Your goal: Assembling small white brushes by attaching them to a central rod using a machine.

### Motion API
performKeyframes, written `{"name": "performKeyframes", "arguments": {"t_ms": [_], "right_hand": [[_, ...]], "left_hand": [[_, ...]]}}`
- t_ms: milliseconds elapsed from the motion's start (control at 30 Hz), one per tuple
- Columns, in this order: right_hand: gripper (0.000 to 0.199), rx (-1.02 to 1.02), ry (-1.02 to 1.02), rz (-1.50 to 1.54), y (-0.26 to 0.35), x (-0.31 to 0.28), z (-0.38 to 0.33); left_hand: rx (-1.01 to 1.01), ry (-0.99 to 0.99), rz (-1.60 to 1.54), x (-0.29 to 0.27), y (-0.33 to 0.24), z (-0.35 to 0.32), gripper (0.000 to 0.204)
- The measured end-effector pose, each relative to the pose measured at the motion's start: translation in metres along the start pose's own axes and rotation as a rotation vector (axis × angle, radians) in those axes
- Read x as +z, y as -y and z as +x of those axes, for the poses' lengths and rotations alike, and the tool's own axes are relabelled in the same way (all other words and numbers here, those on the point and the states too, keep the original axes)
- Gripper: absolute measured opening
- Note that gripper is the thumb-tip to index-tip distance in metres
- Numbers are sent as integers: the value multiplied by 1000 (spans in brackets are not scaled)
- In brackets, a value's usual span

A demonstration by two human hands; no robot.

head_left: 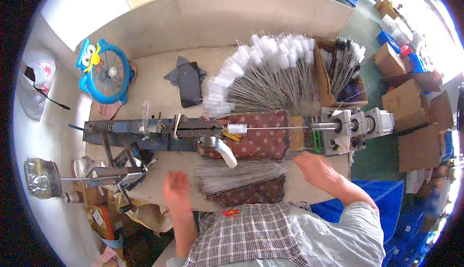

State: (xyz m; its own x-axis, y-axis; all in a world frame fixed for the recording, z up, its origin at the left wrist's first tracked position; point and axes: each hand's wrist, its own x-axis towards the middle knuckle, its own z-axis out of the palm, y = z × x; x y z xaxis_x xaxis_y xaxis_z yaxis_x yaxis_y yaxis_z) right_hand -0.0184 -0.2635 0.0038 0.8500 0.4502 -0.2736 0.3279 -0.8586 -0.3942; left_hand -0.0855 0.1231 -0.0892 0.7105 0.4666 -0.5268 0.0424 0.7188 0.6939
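Observation:
A brush with white bristles [237, 129] lies level in the bench machine, its thin metal stem [275, 128] running right to the shiny spindle [330, 126]. My right hand [314, 167] is just below the spindle end, at the bench's front edge. Its fingers are bent together; whether anything is between them cannot be seen. My left hand [177, 188], smeared by motion, is left of a bundle of bare wire stems [239, 176] on a dotted brown cloth [263, 142]. A lever with a white-wrapped handle [226, 154] juts toward me from the machine.
A fan of white-tipped brushes [275, 73] covers the back of the bench beside a cardboard box [325, 76] of more brushes. A dark phone [190, 84] and a blue toy-like fan [104, 73] are at the back left. A blue bin [386, 197] stands at the right.

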Motion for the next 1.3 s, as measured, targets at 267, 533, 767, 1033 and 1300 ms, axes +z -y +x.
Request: {"name": "performKeyframes", "arguments": {"t_ms": [267,533,767,1033,1300], "right_hand": [[23,-25,111,-166,-7,5,1],[11,-21,169,-341,-11,-52,-9],[15,102,-443,138,-13,-129,-21],[12,-26,-532,338,16,-122,18],[18,-280,-193,117,-24,-111,74]], "left_hand": [[-282,340,377,178,44,-64,24],[-243,517,-52,127,-37,-73,56],[165,992,783,172,16,-80,19],[1163,991,1386,266,100,-45,14],[1480,717,1822,282,90,28,38]]}}
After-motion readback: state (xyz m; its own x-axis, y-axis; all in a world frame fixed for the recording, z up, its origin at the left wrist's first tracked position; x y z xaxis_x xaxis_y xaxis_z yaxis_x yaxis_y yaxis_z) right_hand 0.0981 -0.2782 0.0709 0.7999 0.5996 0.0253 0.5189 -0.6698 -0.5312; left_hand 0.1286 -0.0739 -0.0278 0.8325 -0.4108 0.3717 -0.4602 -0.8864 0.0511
